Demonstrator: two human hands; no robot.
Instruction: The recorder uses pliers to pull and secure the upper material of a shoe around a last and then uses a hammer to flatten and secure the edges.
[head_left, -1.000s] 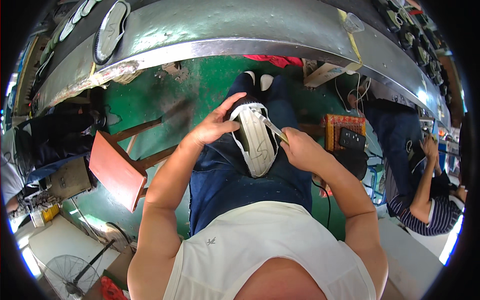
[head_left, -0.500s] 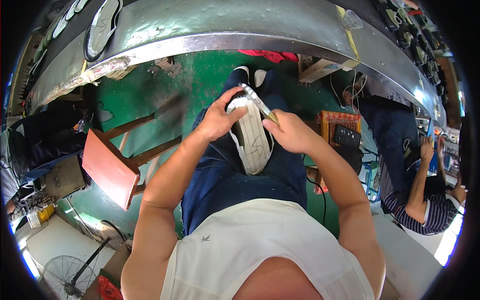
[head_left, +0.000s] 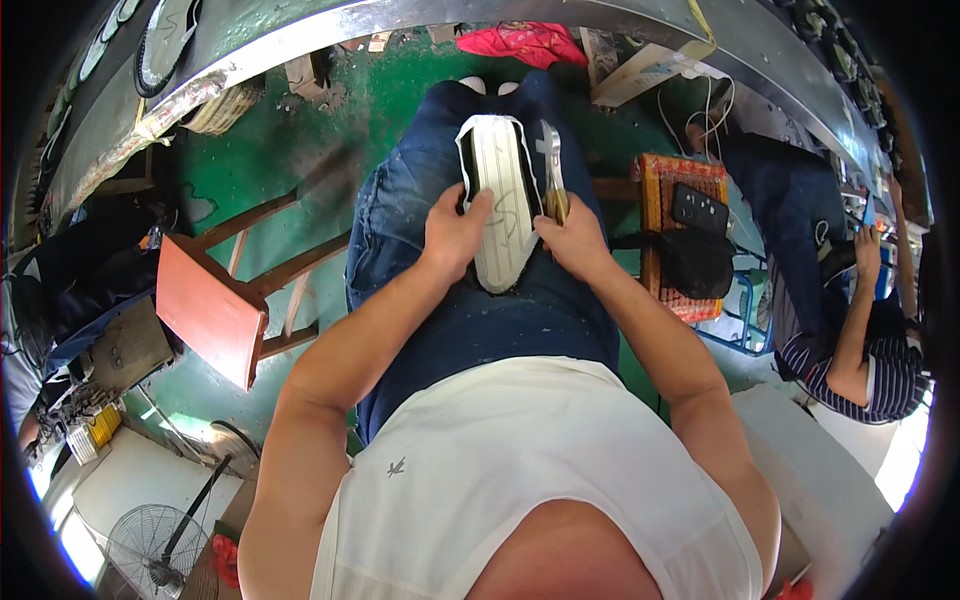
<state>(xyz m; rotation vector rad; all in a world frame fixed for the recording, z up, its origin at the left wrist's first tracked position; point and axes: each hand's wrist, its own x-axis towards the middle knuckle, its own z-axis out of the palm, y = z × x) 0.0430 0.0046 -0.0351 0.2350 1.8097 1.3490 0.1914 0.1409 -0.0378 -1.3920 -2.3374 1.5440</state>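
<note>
A shoe upper (head_left: 500, 215) lies bottom-up across my thighs, its long white insole board facing me with a dark squiggle drawn on it. White and dark edges of the upper stand up around the board. My left hand (head_left: 455, 232) is closed on the shoe's left side, thumb on the board. In my right hand (head_left: 576, 238) are metal lasting pliers (head_left: 551, 150), pointing away from me beside the shoe's right edge. The right thumb touches the shoe's right edge. The plier jaws stand apart from the upper.
A metal-edged bench (head_left: 350, 22) curves across the far side, with shoe parts on it at far left. A reddish stool (head_left: 210, 310) stands left. At right, a phone (head_left: 698, 207) and black bag (head_left: 695, 263) rest on a patterned seat (head_left: 655, 240). A person in stripes (head_left: 860, 375) sits farther right.
The shoe now lies straighter and fully in sight. My left hand has slid from its far end to its left side. The pliers have left the far end and swung to the right edge.
</note>
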